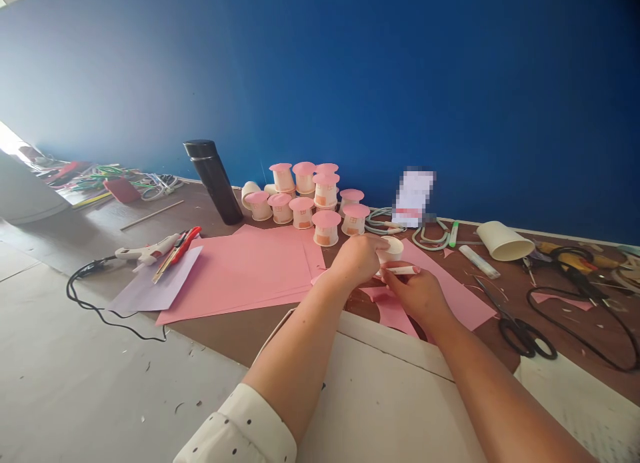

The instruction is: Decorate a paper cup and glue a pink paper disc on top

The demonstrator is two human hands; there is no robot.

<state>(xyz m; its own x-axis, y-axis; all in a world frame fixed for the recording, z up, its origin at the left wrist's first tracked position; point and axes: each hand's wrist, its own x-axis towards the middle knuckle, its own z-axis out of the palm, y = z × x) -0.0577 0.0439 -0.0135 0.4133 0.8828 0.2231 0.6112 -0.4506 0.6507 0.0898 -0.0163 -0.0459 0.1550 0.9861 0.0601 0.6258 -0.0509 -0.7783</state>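
My left hand [356, 262] reaches across the front of the table, its fingers closed at the side of a white paper cup [393, 247]. Just in front of that cup, a white marker with a reddish end [404, 270] is held in my right hand [419, 294]. The marker's writing tip is hidden by my fingers. Behind my left hand stand several upturned paper cups [327, 227] with round pink paper tops and drawn windows and doors, some stacked. Pink paper scraps [395, 311] lie under my right hand.
Large pink sheets [250, 270] cover the middle. Left are a glue gun [147, 252], a red cutter [179, 253], a lilac sheet [175, 286] and a black flask [214, 183]. Right are black scissors [520, 333], a glue stick [479, 262], a lying cup [505, 241] and cords [550, 303].
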